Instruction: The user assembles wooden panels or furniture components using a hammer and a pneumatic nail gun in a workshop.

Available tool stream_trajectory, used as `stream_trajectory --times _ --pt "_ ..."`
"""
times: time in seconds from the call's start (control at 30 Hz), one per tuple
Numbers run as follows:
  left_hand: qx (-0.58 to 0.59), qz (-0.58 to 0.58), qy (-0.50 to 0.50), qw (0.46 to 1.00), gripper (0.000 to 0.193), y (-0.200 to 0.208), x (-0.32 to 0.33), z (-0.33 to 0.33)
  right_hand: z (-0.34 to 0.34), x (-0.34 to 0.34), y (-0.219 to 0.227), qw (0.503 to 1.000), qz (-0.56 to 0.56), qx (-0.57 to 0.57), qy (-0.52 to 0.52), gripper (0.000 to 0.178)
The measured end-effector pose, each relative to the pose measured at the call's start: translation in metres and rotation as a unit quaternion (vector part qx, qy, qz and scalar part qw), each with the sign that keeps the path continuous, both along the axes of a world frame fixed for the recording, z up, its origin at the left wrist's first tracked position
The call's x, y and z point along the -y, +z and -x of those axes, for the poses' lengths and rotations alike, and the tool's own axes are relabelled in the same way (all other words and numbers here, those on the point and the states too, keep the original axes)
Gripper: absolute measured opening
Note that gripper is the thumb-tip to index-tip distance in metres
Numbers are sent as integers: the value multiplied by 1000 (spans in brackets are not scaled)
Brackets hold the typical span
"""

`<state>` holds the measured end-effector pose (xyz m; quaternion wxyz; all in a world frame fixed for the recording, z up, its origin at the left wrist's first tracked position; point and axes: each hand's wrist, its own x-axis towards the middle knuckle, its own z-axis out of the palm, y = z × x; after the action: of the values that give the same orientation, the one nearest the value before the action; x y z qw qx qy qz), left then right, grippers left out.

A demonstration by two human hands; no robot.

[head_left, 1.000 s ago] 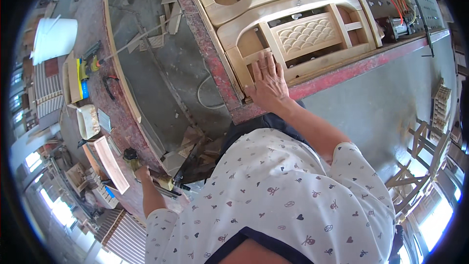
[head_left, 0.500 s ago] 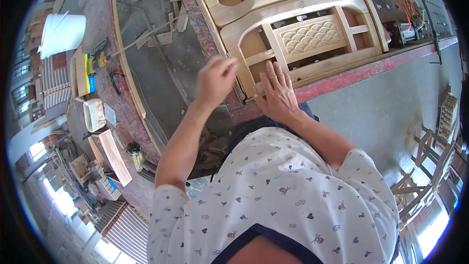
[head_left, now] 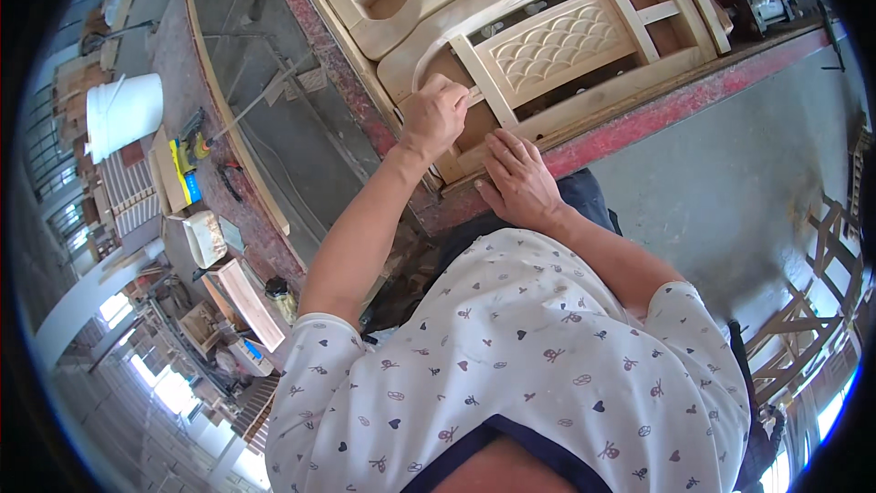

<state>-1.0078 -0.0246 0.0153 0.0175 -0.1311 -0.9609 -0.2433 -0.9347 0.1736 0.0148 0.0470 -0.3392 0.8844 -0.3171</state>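
On the red-edged surface (head_left: 639,123) lay a pale wooden frame (head_left: 547,46), carved with a scale-pattern panel, flat and running past the top edge of view. Left hand (head_left: 436,114) was fisted tight at the frame's near left corner, by an upright slat; fingers curled in, maybe pinching something small like sandpaper, but what it held could not be told. Right hand (head_left: 520,178) lay flat, fingers spread wide, palm down on the frame's lower rail just at the surface edge, holding nothing, pressing the piece down. Hands were near each other, not touching.

Left of the bench, well apart: white bucket (head_left: 123,114), yellow-blue tool (head_left: 187,160) on a long plank, small tray (head_left: 205,237) lower down. Bare wooden chair frames (head_left: 803,310) stood on the floor at right.

Risks, as judged: frame sat close to the surface edge, so a hard push from the fisted hand could skid it off toward the person if the flat hand eased up. Knuckles were right against the slat, so a slip could scrape or catch a splinter on raw wood. Carved panel looked thin; heavy pressure there might crack it.
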Motion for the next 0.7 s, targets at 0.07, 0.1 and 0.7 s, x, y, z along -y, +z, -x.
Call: stream_trajectory --times 0.07,0.1,0.7 --pt "-9 34 -13 999 6 1 -2 1 0 0 1 1000 3 -1 2 46" --pt "-13 50 -19 998 4 2 -3 1 0 0 1 1000 4 -2 3 45" --pt "143 91 31 985 10 27 -18 26 2 -4 -3 998 61 3 8 34"
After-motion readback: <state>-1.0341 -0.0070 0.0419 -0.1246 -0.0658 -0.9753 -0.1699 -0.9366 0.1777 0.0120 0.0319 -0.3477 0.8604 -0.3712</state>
